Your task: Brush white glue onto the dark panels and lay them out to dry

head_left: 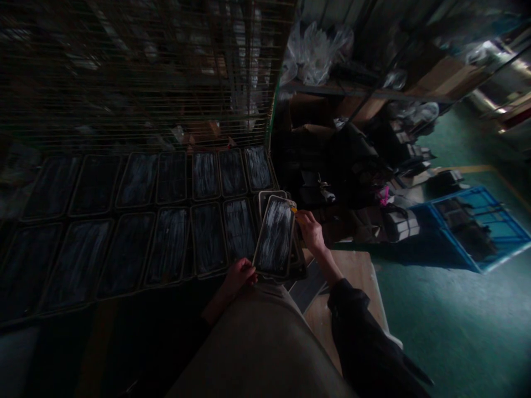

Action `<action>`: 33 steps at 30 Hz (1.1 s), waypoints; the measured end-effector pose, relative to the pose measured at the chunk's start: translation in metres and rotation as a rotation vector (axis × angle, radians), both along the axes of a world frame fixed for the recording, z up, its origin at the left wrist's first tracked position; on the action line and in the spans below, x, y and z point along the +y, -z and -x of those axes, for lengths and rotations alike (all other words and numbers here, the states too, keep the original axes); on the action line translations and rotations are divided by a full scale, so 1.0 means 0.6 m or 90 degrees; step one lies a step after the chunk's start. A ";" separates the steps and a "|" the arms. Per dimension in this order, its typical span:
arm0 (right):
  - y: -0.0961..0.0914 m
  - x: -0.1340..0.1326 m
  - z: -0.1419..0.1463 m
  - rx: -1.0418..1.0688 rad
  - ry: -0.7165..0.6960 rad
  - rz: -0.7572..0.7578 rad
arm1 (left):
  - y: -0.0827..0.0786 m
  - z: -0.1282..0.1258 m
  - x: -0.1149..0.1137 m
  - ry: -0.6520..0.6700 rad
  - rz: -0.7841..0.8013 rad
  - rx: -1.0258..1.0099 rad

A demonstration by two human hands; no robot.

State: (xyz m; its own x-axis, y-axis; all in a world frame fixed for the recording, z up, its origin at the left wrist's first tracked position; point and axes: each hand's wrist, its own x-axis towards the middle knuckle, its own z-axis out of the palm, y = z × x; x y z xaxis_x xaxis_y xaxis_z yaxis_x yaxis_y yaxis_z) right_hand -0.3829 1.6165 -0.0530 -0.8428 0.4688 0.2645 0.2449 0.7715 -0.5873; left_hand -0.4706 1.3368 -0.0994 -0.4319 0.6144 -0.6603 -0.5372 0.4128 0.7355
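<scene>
A dark rectangular panel [274, 237] with a pale rim and streaky white smears lies tilted in front of me. My left hand [240, 273] pinches its lower left corner between thumb and fingers. At its upper right corner, my right hand [310, 229] is closed around a small yellow-handled tool [294, 210]; the tool's tip touches or hovers over the smeared face, too dim to tell which. Underneath and behind sit more such panels, of which one pale-rimmed edge [265, 194] shows at the top.
Two rows of similar smeared panels [168, 243] stretch to the left. A wire mesh rack [145, 116] stands behind them. To the right are a wooden board [360, 276], stacked dark bundles [402, 224], a blue crate [460, 254] on the green floor and a shelf with plastic bags [319, 55].
</scene>
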 end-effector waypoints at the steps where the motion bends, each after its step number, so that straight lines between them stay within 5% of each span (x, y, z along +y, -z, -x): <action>1: -0.001 0.000 0.003 -0.005 -0.006 0.002 | 0.000 0.000 0.001 -0.001 0.004 -0.002; 9: -0.016 -0.027 -0.029 0.003 -0.021 0.092 | 0.004 -0.004 -0.001 -0.007 0.008 -0.008; 14: -0.076 -0.081 -0.096 -0.083 -0.123 0.201 | 0.006 -0.001 -0.005 -0.014 -0.010 -0.034; 18: -0.111 -0.081 -0.097 -0.129 -0.155 0.288 | 0.004 0.001 -0.006 -0.007 -0.016 -0.036; 24: -0.072 -0.042 -0.015 0.025 -0.019 0.172 | 0.002 -0.003 -0.002 -0.009 0.002 -0.023; 28: -0.056 -0.093 -0.027 -0.016 -0.085 0.157 | 0.003 -0.006 -0.003 -0.023 0.004 -0.021; 33: -0.086 -0.151 -0.073 -0.076 -0.180 0.243 | 0.004 -0.007 -0.005 -0.041 -0.008 -0.025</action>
